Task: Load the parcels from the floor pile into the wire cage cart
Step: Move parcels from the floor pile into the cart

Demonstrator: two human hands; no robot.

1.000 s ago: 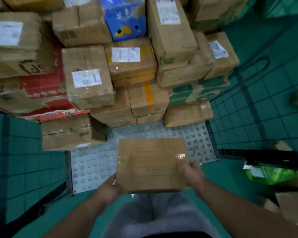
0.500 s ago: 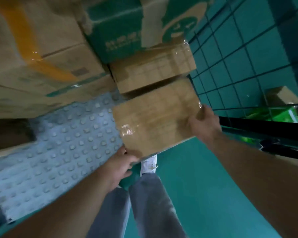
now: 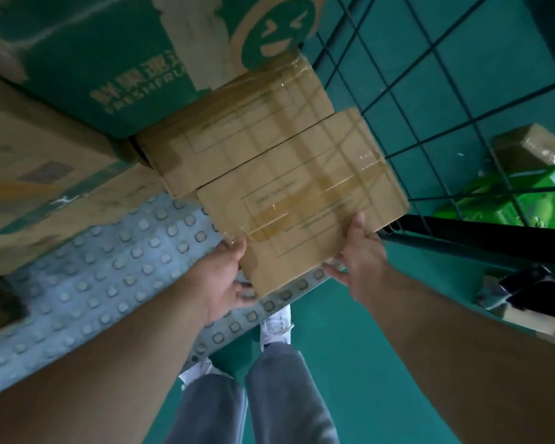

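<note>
Both hands, left hand (image 3: pixel 222 279) and right hand (image 3: pixel 362 255), grip the near corners of a flat taped parcel (image 3: pixel 302 200), now pushed deeper over the cart's studded floor (image 3: pixel 109 277), against another taped box (image 3: pixel 237 123) beside the wire side (image 3: pixel 430 91), nearly placed.

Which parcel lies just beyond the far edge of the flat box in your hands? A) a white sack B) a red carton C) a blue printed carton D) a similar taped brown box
D: the held box, with the left hand and right hand at its near corners, lies edge to edge with a similar taped brown box under the green carton.
</note>
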